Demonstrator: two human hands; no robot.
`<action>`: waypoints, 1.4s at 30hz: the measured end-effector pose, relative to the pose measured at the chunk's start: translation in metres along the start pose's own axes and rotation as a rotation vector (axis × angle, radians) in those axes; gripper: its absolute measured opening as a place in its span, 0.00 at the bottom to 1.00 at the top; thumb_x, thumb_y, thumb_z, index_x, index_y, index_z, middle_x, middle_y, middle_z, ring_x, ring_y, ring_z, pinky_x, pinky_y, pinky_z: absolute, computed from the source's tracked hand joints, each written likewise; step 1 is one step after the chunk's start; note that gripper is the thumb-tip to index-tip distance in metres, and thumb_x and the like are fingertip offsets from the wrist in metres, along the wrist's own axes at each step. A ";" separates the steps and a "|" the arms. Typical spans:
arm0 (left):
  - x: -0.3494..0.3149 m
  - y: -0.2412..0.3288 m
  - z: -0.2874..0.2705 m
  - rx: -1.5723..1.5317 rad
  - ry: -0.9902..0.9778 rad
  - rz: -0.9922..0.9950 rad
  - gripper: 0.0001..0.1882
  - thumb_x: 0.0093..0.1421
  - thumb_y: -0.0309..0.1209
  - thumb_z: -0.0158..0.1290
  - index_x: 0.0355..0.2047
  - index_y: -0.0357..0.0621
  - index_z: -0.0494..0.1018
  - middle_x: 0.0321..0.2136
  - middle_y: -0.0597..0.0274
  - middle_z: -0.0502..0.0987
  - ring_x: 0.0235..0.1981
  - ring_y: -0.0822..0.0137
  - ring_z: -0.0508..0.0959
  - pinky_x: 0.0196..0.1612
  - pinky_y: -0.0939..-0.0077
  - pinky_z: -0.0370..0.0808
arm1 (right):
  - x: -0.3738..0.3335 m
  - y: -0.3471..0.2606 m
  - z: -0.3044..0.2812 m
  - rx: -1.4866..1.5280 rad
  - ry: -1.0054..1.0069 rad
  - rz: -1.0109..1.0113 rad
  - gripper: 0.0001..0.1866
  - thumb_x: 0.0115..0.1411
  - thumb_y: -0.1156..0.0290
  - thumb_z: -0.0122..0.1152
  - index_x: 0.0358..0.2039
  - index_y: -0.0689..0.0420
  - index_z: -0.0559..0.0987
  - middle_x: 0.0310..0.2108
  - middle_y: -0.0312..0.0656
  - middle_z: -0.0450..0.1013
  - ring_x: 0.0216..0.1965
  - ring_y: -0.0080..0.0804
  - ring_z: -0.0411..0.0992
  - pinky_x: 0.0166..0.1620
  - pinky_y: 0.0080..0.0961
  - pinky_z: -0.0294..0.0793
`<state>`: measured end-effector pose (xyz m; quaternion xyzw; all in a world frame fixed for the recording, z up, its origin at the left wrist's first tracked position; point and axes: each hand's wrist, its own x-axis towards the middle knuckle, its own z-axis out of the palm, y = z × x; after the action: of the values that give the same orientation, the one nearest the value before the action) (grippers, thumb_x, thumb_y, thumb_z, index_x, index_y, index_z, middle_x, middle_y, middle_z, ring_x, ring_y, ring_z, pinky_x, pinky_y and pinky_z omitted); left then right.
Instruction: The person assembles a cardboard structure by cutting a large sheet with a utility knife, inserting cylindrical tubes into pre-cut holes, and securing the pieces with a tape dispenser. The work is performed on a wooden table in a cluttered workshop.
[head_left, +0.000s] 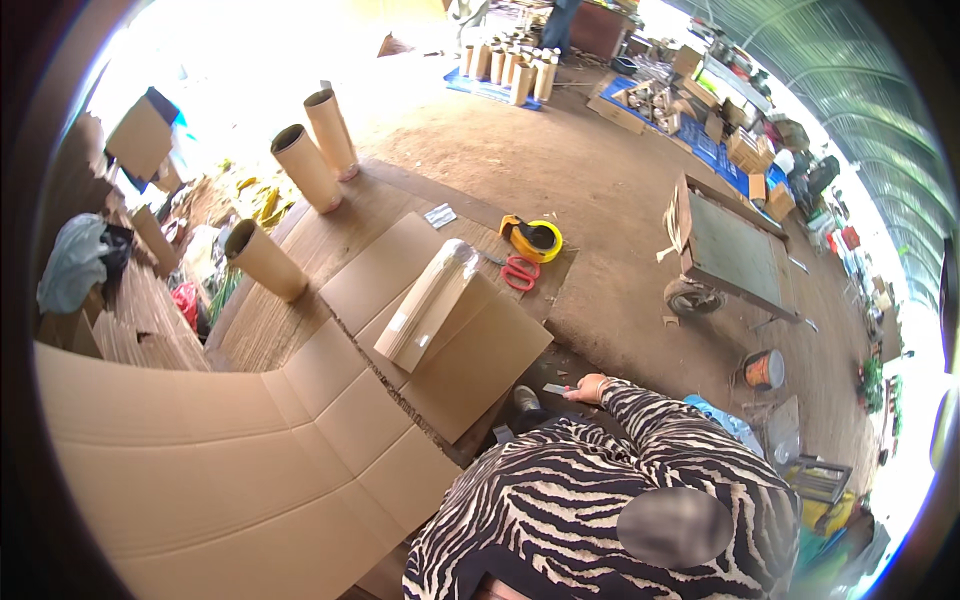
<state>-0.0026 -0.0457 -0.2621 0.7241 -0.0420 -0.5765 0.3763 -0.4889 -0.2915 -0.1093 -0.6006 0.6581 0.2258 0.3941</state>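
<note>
The right hand (590, 388) is clamping its fingers around a small blade (556, 388) near flattened cardboard (490, 368); the left hand is hiding, its fingers' state I cannot tell

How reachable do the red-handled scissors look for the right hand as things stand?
Probably yes: the red-handled scissors lie beside the yellow tape dispenser, their handles uncovered. But the right hand holds a flat blade, which may need setting down first.
</note>
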 end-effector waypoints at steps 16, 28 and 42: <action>-0.087 0.080 0.080 0.509 -0.160 0.188 0.15 0.63 0.39 0.54 0.37 0.39 0.79 0.27 0.67 0.79 0.29 0.77 0.75 0.35 0.78 0.73 | 0.050 0.095 -0.060 1.106 -0.119 -0.103 0.18 0.67 0.54 0.53 0.39 0.58 0.74 0.25 0.41 0.75 0.22 0.33 0.75 0.28 0.32 0.76; -0.086 0.127 0.181 0.425 -0.263 0.169 0.14 0.66 0.34 0.54 0.46 0.37 0.76 0.35 0.68 0.80 0.37 0.78 0.76 0.43 0.81 0.74 | 0.086 0.177 -0.093 1.584 -0.073 -0.010 0.13 0.66 0.61 0.56 0.42 0.56 0.69 0.27 0.42 0.73 0.25 0.36 0.76 0.28 0.38 0.79; 0.008 0.243 0.325 0.598 -0.485 0.134 0.10 0.66 0.32 0.53 0.41 0.38 0.75 0.29 0.61 0.79 0.27 0.72 0.79 0.30 0.78 0.77 | -0.014 0.147 -0.155 1.631 0.290 -0.066 0.13 0.65 0.64 0.58 0.43 0.59 0.74 0.29 0.41 0.76 0.25 0.30 0.76 0.31 0.26 0.76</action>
<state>-0.1913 -0.3847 -0.1415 0.6401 -0.3431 -0.6674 0.1646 -0.6698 -0.3765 -0.0324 -0.1683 0.6416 -0.4138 0.6235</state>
